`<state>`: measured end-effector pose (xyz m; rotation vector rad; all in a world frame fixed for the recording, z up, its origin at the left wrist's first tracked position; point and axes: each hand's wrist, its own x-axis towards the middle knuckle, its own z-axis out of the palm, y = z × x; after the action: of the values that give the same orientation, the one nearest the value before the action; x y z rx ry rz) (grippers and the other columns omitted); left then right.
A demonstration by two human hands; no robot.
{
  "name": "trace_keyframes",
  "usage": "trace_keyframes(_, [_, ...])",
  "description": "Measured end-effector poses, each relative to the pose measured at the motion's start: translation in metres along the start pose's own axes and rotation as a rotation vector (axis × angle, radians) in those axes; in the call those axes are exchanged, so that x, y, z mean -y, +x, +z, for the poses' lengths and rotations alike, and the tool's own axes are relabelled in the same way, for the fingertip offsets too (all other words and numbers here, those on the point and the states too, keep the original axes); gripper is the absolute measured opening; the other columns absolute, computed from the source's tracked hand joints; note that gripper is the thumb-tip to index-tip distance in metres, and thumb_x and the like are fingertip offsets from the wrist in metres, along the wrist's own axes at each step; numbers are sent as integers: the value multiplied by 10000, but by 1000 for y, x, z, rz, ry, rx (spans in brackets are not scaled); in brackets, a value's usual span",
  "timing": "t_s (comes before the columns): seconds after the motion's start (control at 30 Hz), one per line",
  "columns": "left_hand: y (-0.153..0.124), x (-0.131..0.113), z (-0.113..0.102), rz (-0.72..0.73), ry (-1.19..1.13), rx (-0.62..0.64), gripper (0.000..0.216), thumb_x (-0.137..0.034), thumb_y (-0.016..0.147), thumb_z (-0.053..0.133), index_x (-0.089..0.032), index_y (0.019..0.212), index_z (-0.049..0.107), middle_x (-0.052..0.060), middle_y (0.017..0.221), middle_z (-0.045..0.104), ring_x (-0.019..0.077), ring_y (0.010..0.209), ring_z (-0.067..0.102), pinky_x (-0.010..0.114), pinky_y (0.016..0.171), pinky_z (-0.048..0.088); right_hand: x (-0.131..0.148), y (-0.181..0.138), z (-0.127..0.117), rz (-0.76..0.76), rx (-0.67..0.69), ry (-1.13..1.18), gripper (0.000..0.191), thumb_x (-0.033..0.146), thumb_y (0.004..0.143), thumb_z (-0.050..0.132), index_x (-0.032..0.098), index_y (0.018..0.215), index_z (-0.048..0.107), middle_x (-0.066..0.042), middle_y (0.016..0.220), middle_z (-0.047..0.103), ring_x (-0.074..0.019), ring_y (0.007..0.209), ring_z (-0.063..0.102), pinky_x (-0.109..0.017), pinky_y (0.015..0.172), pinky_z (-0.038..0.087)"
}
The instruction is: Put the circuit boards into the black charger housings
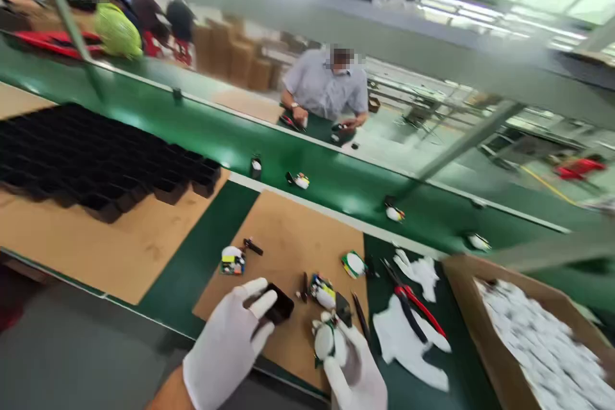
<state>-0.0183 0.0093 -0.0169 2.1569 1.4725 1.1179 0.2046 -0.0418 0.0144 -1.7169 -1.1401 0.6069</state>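
Note:
My gloved left hand [230, 339] grips a small black open box [278, 304] over the brown board. In my gloved right hand [355, 362] is a circuit board with a round white pad [325, 341], held between thumb and fingers. A small black piece [343, 309] shows at the right fingertips; whether it is attached cannot be told. Just beyond lies another circuit board [323, 291] with yellow and white parts. Two more boards rest farther off, one with yellow and white parts [233, 261] at left and a green one with a white pad [354, 264] at right.
Rows of black boxes [96, 154] cover the left board. Red-handled pliers [416, 307] lie on white gloves [408, 346] at right, beside a carton [500, 333] of white pieces. Beyond a low rail, a green conveyor [336, 189] carries assemblies; a co-worker [327, 86] sits across.

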Motion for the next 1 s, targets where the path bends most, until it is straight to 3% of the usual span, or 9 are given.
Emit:
trace_keyframes(0.03, [-3,1,-1,-16,-4,-45,480,-181,956,650,-307,1416,596,126,1345,656,300,1181,743,445,987,663,-1,-6,0,44,36,90,425,565,844,792,296,1171,760,-108,1170,806,-376,1120,790,-529,941,688])
trace_keyframes(0.13, [-3,0,-7,-112,-30,-118,607,-286,953,699,-264,1518,479,127,1288,637,287,1097,763,432,947,665,4,-12,10,103,99,270,400,447,831,822,247,1170,752,-125,1210,809,-341,1112,803,-459,980,668])
trace_keyframes(0.23, [3,-2,-8,-139,10,-36,697,-308,892,766,-250,1514,458,126,1268,674,325,1137,751,474,966,646,16,-14,20,122,127,315,438,399,775,867,237,1164,746,-133,1185,825,-321,1054,819,-416,937,679])
trace_keyframes(0.4, [-2,-7,1,-143,102,-40,363,-301,834,820,-271,1133,616,97,1092,756,345,1018,753,477,856,627,37,-13,30,110,196,215,408,402,804,827,235,1162,727,-104,1131,840,-292,1018,820,-382,904,689])
trace_keyframes(0.57, [-5,-14,-5,-160,-22,20,327,-283,718,906,-280,893,629,65,1015,764,323,958,754,458,808,625,43,-6,39,112,222,271,401,373,817,830,243,1175,705,-111,1234,822,-281,1105,807,-361,933,682])
trace_keyframes(0.77, [12,-18,-14,-269,-112,74,500,-253,666,905,-277,1111,677,70,1119,746,306,997,768,415,808,656,35,-5,43,122,287,381,439,331,821,845,271,1231,701,-80,1283,810,-254,1151,793,-335,976,662])
trace_keyframes(0.9, [17,-11,-12,-192,-78,172,416,-222,812,756,-304,1211,670,75,1105,759,324,1029,757,464,875,650,33,0,34,126,289,344,422,352,814,834,264,1206,704,-70,1188,830,-255,1097,801,-330,962,658])
trace_keyframes(1.0, [18,-2,-25,-122,-109,204,535,-167,891,634,-320,1403,595,82,1254,754,308,1186,740,462,1010,632,31,3,21,118,257,267,412,408,837,830,259,1197,700,-79,1178,824,-275,1140,784,-362,1005,642])
